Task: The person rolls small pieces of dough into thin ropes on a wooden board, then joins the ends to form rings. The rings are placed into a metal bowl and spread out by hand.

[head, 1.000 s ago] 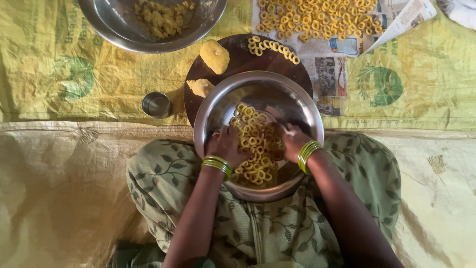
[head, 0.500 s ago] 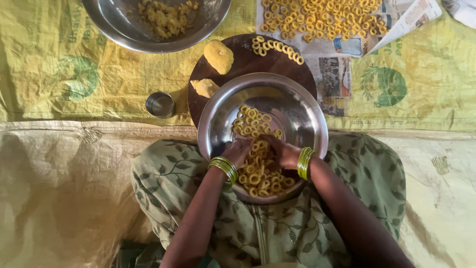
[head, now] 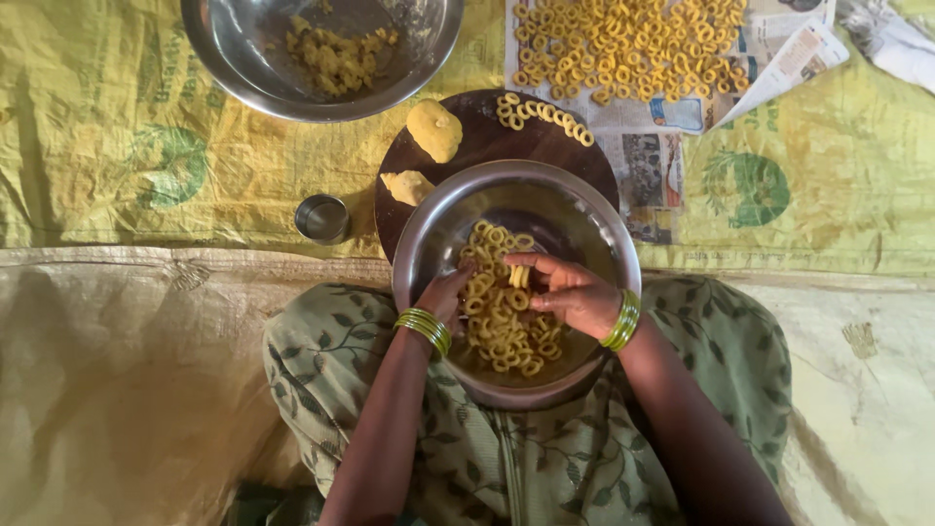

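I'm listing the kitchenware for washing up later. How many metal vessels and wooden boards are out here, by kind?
Large round steel bowls: 2, one on the lap, one at top
Small steel cup: 1
Round dark wooden board: 1
Total: 4

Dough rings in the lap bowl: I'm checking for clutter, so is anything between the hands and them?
Nothing visible. Both the left hand and right hand are already inside the steel bowl, on the dough rings; the right hand pinches a few.
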